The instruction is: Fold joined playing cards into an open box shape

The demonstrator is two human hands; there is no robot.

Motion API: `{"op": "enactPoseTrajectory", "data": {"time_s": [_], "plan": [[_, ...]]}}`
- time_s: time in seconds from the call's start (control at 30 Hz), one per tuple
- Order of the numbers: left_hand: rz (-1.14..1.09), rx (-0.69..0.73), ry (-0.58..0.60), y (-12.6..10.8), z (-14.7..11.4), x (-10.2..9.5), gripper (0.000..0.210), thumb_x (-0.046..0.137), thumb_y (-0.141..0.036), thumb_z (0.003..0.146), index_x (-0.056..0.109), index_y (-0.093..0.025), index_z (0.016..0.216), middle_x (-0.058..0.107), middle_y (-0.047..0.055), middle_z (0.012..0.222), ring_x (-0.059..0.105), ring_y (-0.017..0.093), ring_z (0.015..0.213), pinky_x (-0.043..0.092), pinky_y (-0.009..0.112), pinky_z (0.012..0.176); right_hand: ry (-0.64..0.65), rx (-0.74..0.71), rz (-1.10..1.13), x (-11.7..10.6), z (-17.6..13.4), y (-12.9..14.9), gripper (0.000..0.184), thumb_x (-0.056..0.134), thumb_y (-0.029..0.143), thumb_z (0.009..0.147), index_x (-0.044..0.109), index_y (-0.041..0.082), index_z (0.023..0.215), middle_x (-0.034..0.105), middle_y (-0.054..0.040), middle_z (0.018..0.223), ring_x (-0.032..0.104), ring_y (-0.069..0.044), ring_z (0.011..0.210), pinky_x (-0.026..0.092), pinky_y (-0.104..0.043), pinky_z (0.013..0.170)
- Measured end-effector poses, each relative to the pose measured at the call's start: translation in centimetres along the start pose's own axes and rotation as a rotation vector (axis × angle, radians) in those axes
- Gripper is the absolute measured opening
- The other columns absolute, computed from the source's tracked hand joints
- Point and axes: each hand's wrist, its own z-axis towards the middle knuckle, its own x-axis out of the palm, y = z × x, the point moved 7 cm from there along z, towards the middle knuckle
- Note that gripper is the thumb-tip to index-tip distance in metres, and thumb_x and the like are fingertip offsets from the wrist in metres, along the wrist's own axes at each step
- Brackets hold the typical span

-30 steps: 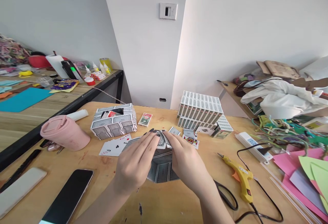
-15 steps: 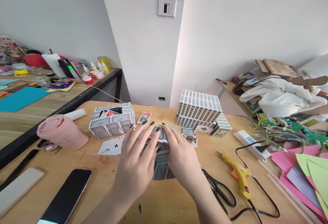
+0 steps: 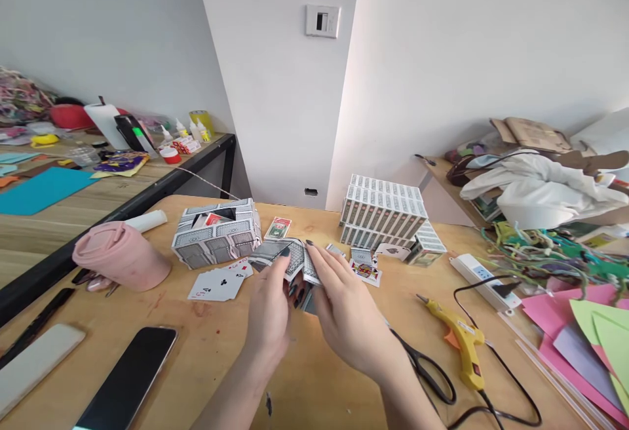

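Between my hands, tilted above the table, is a piece made of joined playing cards (image 3: 296, 257) with grey patterned backs. My left hand (image 3: 270, 309) grips it from the left, thumb on top and fingertips underneath. From the right, my right hand (image 3: 344, 299) holds it with fingers laid along its top edge; the fingers cover part of it. Behind and left sits a box covered in playing cards (image 3: 216, 243), with a dark opening on top. Loose face-up playing cards (image 3: 216, 286) lie left of my hands, and a red-and-green card pack (image 3: 278, 227) lies beyond them.
Stacked card packs (image 3: 383, 204) stand at the back right. A yellow glue gun (image 3: 462, 338), black scissors (image 3: 427, 368) and a power strip (image 3: 484, 279) lie on the right. A pink cup (image 3: 120, 256) and a phone (image 3: 130, 374) are on the left.
The card piece has been lifted and turned, its patterned face now tilting out to the left. My left hand has gone from lying over it to gripping it with the thumb on top.
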Motion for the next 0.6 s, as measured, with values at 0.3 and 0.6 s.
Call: {"op": "enactPoseTrajectory", "data": {"time_s": [0.3,0.6], "plan": [[0.223,0.166,0.128,0.2,1.4,1.4,0.036,0.056,-0.033,0.072,0.036,-0.018,0.046,0.029,-0.005,0.046,0.028,0.008,0.047,0.025,0.021,0.043,-0.039,0.166,0.435,-1.1,0.3,-3.2,0.043,0.053,0.035,0.086,0.051,0.023,0.127,0.05,-0.0054,0.133,0.043,-0.022,0.125,0.034,-0.042,0.107],[0.714,0.411,0.285,-1.4,0.2,2.7,0.042,0.037,-0.036,0.083,0.022,-0.021,0.047,0.025,-0.004,0.043,0.024,0.009,0.043,0.022,0.025,0.041,-0.181,0.438,0.514,-1.2,-0.4,-4.5,0.048,0.076,0.035,0.063,0.065,0.021,0.109,0.064,-0.0064,0.116,0.057,-0.025,0.111,0.044,-0.042,0.1]]}}
